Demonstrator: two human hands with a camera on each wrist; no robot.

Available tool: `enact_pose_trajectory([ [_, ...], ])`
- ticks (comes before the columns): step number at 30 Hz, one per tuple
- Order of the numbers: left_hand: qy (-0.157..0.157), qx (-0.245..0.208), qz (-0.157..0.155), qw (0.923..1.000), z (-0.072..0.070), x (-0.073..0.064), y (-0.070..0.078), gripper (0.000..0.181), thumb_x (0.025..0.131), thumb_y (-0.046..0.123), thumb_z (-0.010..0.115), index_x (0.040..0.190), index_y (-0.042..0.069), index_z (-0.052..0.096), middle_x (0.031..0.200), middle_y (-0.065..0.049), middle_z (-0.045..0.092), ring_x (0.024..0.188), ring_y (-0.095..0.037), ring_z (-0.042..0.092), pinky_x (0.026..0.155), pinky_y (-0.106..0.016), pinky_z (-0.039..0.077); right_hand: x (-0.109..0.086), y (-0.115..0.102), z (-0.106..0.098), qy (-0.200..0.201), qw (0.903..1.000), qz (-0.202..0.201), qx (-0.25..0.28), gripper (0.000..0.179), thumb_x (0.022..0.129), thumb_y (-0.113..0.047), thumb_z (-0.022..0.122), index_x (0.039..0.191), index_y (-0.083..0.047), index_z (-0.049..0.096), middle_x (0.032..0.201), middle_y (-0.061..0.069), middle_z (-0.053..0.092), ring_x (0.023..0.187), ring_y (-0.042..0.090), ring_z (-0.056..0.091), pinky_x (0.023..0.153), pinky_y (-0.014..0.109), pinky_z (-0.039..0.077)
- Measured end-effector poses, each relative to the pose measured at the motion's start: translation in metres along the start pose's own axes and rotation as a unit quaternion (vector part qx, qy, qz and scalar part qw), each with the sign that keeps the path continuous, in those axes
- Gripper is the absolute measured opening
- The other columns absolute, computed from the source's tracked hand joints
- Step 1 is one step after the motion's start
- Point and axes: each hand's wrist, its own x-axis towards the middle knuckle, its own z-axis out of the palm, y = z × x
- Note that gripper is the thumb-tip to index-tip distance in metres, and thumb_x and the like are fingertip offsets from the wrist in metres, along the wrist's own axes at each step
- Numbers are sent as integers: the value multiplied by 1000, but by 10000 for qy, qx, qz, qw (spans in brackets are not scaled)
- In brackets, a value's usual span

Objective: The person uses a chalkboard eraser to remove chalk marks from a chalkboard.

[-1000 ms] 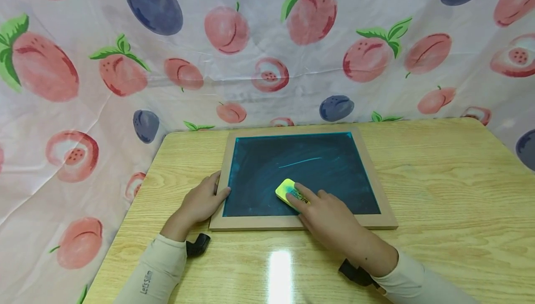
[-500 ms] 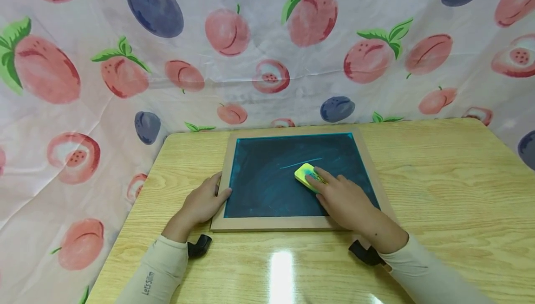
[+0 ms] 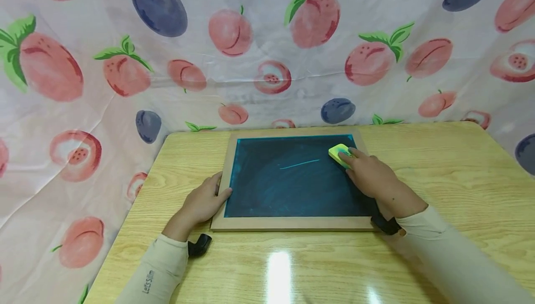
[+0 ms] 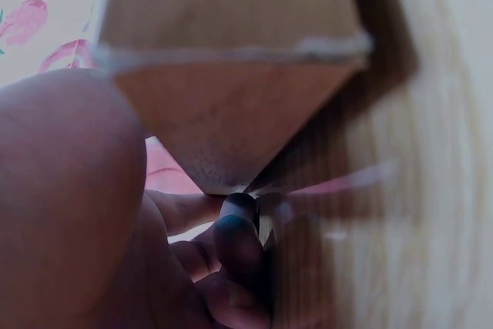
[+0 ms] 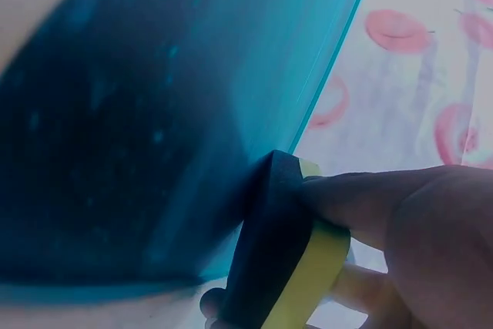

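A chalkboard (image 3: 267, 192) with a wooden frame (image 3: 288, 223) lies on the table, a single light-blue chalk line (image 3: 299, 164) running across its upper middle. My left hand (image 3: 202, 202) grips the frame's left side, thumb over the top; in the left wrist view the frame's edge (image 4: 239, 98) sits between thumb and curled fingers. With my right hand (image 3: 372, 171) I pinch a yellow chalkboard eraser (image 3: 336, 152) at the board's upper right corner area. Its dark felt (image 5: 266, 244) faces the board in the right wrist view, and blue dust marks its top.
Faint blue smears cover the board, with thicker blue along its inner edges. A fruit-print cloth (image 3: 267, 30) hangs behind and left of the wooden table (image 3: 439, 164). Black wrist mounts (image 3: 199, 245) sit under both forearms.
My right hand has carried the eraser from the board's lower middle up and right to near its upper right corner. The left hand keeps its hold, and the chalk line remains.
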Motion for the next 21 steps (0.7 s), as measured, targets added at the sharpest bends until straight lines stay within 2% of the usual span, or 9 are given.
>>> enact_pose_trajectory([
  [8, 25, 17, 40, 10000, 0, 1, 1, 63, 94, 47, 44, 147, 18, 25, 143, -7, 39, 127, -27, 44, 94, -52, 38, -2, -1, 1, 153, 9999, 53, 21, 44, 88, -12, 60, 131, -10, 52, 117, 31, 52, 78, 42, 60, 65, 51, 50],
  [14, 61, 48, 87, 9999, 1, 0, 0, 63, 94, 46, 44, 147, 18, 24, 143, -6, 39, 127, -27, 43, 94, -51, 39, 0, -16, 7, 385, 9989, -107, -254, 42, 88, -11, 60, 129, -10, 54, 119, 32, 53, 72, 45, 59, 59, 51, 50],
  [18, 40, 24, 53, 10000, 1, 0, 0, 63, 94, 47, 44, 147, 18, 24, 143, -7, 39, 127, -27, 43, 94, -52, 38, 2, -33, 11, 458, 9984, -232, -249, 42, 89, -11, 58, 130, -13, 53, 121, 31, 53, 76, 46, 60, 62, 52, 51],
  [21, 45, 6, 25, 10000, 1, 0, 1, 63, 94, 47, 44, 147, 19, 25, 142, -6, 41, 124, -27, 46, 93, -52, 39, 4, -47, 14, 381, 9986, -300, -194, 41, 91, -13, 56, 132, -15, 52, 126, 29, 51, 85, 46, 60, 69, 53, 51],
])
